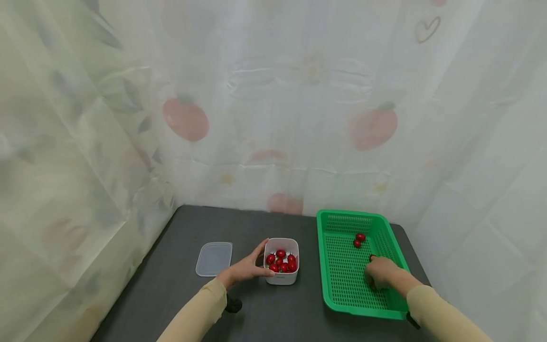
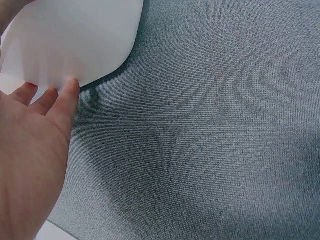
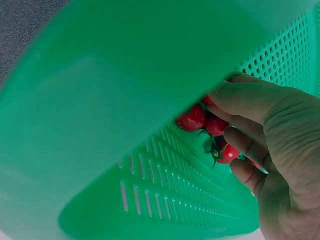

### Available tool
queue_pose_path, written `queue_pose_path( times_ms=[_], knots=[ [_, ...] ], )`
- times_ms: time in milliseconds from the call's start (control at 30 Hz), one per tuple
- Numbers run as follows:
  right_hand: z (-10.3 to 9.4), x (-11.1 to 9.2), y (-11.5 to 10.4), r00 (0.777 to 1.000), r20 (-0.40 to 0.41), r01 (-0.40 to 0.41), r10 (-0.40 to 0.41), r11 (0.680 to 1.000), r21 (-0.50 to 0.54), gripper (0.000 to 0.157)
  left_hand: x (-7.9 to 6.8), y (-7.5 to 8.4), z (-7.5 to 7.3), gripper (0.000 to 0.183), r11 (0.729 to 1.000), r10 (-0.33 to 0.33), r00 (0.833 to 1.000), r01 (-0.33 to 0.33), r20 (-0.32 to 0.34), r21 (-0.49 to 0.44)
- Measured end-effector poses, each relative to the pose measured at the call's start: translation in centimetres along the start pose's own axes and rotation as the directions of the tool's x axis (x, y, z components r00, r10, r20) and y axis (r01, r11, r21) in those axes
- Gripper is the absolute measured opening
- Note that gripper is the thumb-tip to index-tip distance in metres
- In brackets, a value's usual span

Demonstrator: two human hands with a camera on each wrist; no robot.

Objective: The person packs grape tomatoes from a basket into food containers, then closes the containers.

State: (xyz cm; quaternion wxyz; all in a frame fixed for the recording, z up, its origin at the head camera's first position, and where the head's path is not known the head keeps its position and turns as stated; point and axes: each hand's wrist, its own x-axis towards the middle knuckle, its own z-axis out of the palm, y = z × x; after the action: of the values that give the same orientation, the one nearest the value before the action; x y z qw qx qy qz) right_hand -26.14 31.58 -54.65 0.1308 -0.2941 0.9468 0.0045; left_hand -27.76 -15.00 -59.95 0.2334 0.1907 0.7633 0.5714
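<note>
A white square container point(image 1: 280, 279) with several red cherry tomatoes point(image 1: 280, 253) inside stands mid-table. My left hand point(image 1: 246, 268) grips its left side, thumb at the near rim. In the left wrist view, fingertips touch the smooth white wall of the container point(image 2: 95, 45). My right hand point(image 1: 384, 272) reaches into a green perforated basket point(image 1: 323, 270), fingers curled. Seen from the right wrist, the hand point(image 3: 285, 135) has thumb and index finger around a partly hidden cherry tomato point(image 3: 207, 100). More cherry tomatoes point(image 3: 191, 119) lie by its fingers.
A translucent lid point(image 1: 214, 259) lies on the dark table point(image 1: 196, 228) to the left of the container. Two cherry tomatoes point(image 1: 357, 243) rest farther back in the basket. Patterned curtains point(image 1: 273, 118) enclose the table at the back and sides.
</note>
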Motion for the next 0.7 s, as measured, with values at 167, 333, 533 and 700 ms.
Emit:
queue_pose_path(
  times_ms=[167,333,533,700],
  knots=[
    [-0.1,-0.1,-0.1,1.000,0.013,-0.006,0.006,1.000,0.016,0.063,0.0,0.1,0.0,0.109,1.000,0.002,1.000,-0.002,-0.001,0.006],
    [-0.5,0.1,-0.3,1.000,0.025,0.004,-0.004,1.000,0.004,0.058,0.0,0.1,0.1,0.110,1.000,0.000,1.000,0.000,-0.004,0.008],
    [-1.3,0.7,-0.1,1.000,-0.008,0.027,-0.028,0.999,-0.034,0.029,0.0,0.1,0.0,0.110,1.000,0.001,1.000,-0.001,-0.005,0.011],
    [-2.3,1.2,0.1,0.993,-0.084,0.088,-0.087,0.996,-0.002,0.019,-0.1,0.1,0.0,0.110,1.000,0.003,1.000,-0.003,-0.005,0.011]
  ],
)
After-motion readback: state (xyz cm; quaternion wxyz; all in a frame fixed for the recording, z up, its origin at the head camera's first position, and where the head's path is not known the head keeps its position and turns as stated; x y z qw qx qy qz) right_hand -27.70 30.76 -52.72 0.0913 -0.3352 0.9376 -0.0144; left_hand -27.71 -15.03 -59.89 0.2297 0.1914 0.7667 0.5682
